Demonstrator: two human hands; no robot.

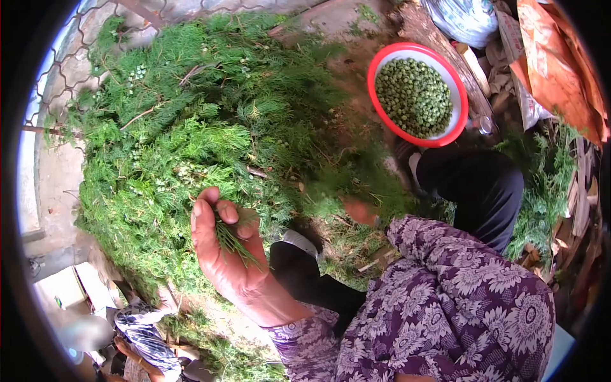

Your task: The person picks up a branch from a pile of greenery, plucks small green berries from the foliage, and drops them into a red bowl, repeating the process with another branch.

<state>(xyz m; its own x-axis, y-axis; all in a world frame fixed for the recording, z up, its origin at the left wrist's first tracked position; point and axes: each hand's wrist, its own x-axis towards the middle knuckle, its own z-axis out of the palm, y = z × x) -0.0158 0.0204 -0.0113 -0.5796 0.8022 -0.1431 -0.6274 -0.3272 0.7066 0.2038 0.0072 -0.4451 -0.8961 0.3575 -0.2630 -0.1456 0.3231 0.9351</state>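
Green sprig (237, 246) pinched in your left hand (216, 260), fingers curled, near the branch pile (153, 137); a slack grip could lose it there. Your right hand (361, 211) is blurred: cannot tell its grip. Trousered leg (484, 181) obstructs, beside the red-rimmed bowl (463, 105); a knock could spill its green cones (414, 95).

Brown ground (356, 63) under heaped green branches (184, 121) and a red-rimmed basin (463, 95).
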